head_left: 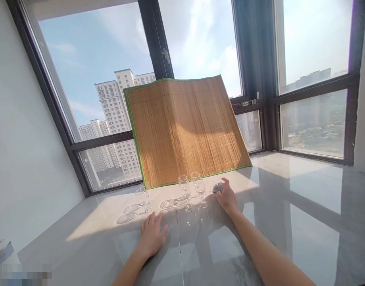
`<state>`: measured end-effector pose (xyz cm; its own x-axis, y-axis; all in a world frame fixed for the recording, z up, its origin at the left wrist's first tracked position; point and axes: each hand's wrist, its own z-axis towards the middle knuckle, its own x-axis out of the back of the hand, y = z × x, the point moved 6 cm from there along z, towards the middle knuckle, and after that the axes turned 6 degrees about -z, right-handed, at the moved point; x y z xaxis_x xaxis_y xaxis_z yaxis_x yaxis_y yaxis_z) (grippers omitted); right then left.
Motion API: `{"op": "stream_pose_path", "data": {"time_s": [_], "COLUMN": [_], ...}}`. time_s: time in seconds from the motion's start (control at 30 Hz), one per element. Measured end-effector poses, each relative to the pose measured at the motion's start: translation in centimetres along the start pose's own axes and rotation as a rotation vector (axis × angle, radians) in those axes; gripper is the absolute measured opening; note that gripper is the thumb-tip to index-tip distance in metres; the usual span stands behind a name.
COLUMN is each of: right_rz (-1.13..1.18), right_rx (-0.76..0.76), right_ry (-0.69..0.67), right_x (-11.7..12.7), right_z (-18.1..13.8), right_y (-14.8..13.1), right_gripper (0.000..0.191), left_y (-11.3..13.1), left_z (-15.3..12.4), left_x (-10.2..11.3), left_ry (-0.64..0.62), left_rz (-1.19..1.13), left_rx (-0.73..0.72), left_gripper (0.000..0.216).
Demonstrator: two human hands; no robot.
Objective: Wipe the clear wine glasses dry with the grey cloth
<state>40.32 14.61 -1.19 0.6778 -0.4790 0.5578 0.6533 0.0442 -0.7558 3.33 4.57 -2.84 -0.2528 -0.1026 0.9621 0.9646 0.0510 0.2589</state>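
Note:
My left hand rests low over the glossy grey tiled surface, fingers spread and nothing in them. Just beyond its fingertips stand clear stemmed glasses, two of them overlapping. To the right are two more upright stemmed glasses, one beside the other. My right hand is to the right of these, closed on a small crumpled grey cloth, apart from the glasses. The thumb sticks up, and the cloth is partly hidden by the fingers.
A bamboo mat with green edging leans against the dark window frame behind the glasses. A white wall bounds the left side. At the lower left edge stands a partly seen container. Sunlight and reflections cross the tiles.

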Motion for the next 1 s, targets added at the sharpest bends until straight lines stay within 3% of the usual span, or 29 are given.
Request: {"op": "stream_pose_path", "data": {"time_s": [0.1,0.2,0.3,0.4,0.53,0.7,0.87,1.0], "right_rz": [0.002,-0.003,-0.009,-0.013,0.009,0.009,0.011,-0.002], "right_rx": [-0.008,-0.012,-0.007,-0.015,-0.008,-0.009,0.002,0.000], "right_ry": [0.007,0.019,0.024,0.024,0.014,0.012,0.003,-0.010], "right_x": [0.1,0.3,0.5,0.6,0.4,0.3,0.4,0.5], "right_z": [-0.1,-0.1,0.0,0.0,0.0,0.1,0.0,-0.1], "right_y": [0.0,-0.1,-0.2,-0.1,-0.1,0.0,-0.2,-0.2], "right_gripper": [0.069,0.070,0.070,0.069,0.067,0.066,0.066,0.065], "left_y": [6.4,10.6,12.7,12.9,11.0,4.6,-3.1,-6.2], "left_z": [-0.7,0.4,1.7,1.4,-2.2,-6.3,-5.9,-3.9], "left_x": [-1.2,-1.9,-2.1,-1.8,-0.4,1.7,3.0,3.1], "left_ry": [-0.071,-0.105,-0.125,-0.128,-0.143,-0.132,-0.055,-0.036], "left_rz": [-0.148,-0.153,-0.095,-0.077,-0.065,0.022,0.124,0.162], "left_rx": [-0.311,-0.347,-0.328,-0.320,-0.372,-0.261,-0.019,0.057], "left_gripper": [0.062,0.065,0.064,0.063,0.066,0.065,0.064,0.064]}}
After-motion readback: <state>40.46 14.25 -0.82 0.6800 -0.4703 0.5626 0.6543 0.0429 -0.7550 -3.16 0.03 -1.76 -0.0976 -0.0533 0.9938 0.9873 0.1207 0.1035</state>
